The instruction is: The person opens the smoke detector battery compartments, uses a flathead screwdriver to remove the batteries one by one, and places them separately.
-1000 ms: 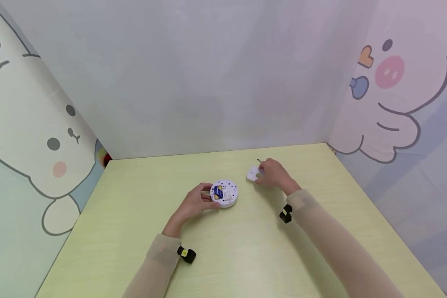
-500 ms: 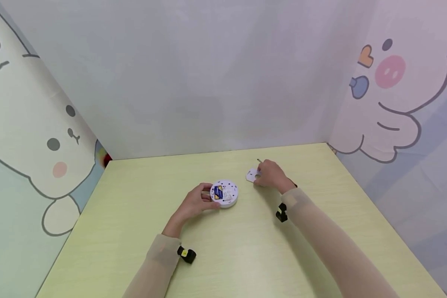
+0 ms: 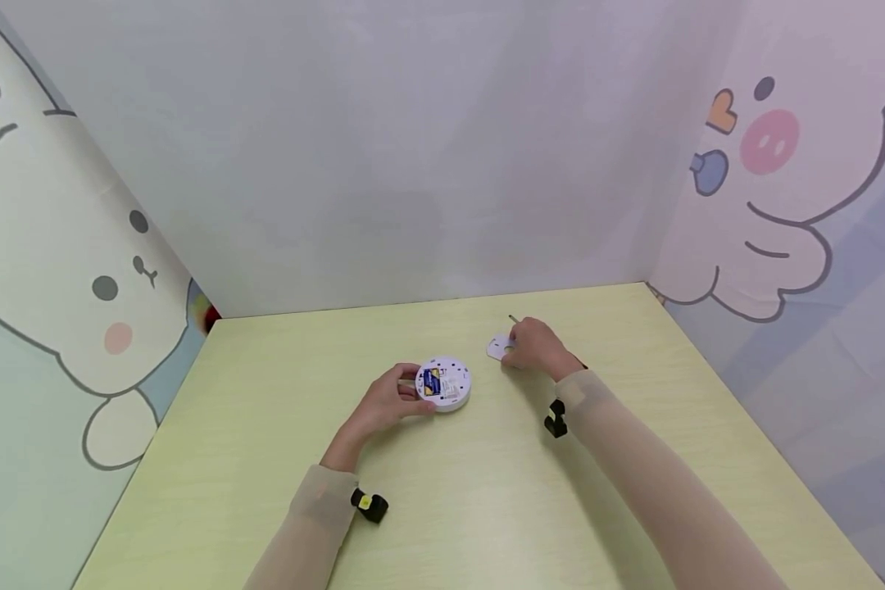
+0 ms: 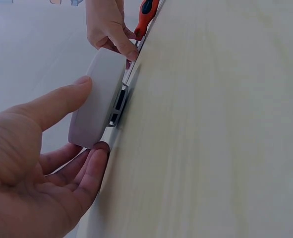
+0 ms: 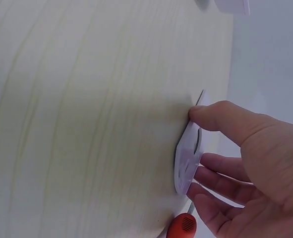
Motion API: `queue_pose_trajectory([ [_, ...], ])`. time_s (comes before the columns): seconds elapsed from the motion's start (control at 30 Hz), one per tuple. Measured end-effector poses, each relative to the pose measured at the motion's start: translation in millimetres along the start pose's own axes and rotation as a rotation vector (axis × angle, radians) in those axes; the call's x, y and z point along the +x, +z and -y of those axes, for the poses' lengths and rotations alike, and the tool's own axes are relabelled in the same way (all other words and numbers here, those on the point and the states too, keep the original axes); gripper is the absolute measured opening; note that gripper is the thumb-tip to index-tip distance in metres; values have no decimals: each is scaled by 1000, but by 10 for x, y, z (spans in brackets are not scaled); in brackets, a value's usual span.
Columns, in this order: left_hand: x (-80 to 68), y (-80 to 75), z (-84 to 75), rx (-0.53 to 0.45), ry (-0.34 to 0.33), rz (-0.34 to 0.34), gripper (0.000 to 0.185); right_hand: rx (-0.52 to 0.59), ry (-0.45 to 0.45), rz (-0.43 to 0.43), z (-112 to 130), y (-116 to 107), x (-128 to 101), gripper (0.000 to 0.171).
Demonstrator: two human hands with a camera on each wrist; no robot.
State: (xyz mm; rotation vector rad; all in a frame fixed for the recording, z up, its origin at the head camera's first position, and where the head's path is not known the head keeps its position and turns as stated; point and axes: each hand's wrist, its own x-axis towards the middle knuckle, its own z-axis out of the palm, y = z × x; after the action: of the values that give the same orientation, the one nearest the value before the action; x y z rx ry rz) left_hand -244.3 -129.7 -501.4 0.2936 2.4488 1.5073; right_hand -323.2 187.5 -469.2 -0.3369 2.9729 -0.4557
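A round white device (image 3: pixel 444 382) with a blue and yellow label lies on the pale yellow table (image 3: pixel 280 459). My left hand (image 3: pixel 407 390) grips its left side, thumb on the rim and fingers under its edge; the left wrist view shows the same device (image 4: pixel 96 101) from the side. To the right, my right hand (image 3: pixel 516 346) pinches a small thin white plate (image 3: pixel 497 347). In the right wrist view the thumb sits on the edge of that plate (image 5: pixel 187 161) and the fingers curl behind it. A screwdriver with an orange handle (image 5: pixel 182 227) lies under this hand, its metal tip (image 3: pixel 512 318) sticking out.
Panels with cartoon animals wall the table in on the left (image 3: pixel 81 270), back and right (image 3: pixel 782 213). A small black camera is strapped to each wrist, left (image 3: pixel 369 504) and right (image 3: pixel 556 419). The screwdriver's orange handle (image 4: pixel 148 11) also shows beyond the device.
My right forearm has shifted slightly left and the hand has closed in over the small white plate. The left hand and the round device have stayed put.
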Motion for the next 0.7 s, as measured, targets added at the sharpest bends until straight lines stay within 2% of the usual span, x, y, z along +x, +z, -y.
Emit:
queue_pose_trajectory([
  [0.37, -17, 3, -14, -16, 4, 7, 79, -18, -14, -7, 19, -12, -44, 52],
  [0.53, -20, 2, -7, -12, -6, 14, 80, -19, -42, -10, 63, -106, -112, 60],
  [0.7, 1, -5, 17, -16, -6, 10, 81, 0, -79, -47, 86, -232, -156, 60],
])
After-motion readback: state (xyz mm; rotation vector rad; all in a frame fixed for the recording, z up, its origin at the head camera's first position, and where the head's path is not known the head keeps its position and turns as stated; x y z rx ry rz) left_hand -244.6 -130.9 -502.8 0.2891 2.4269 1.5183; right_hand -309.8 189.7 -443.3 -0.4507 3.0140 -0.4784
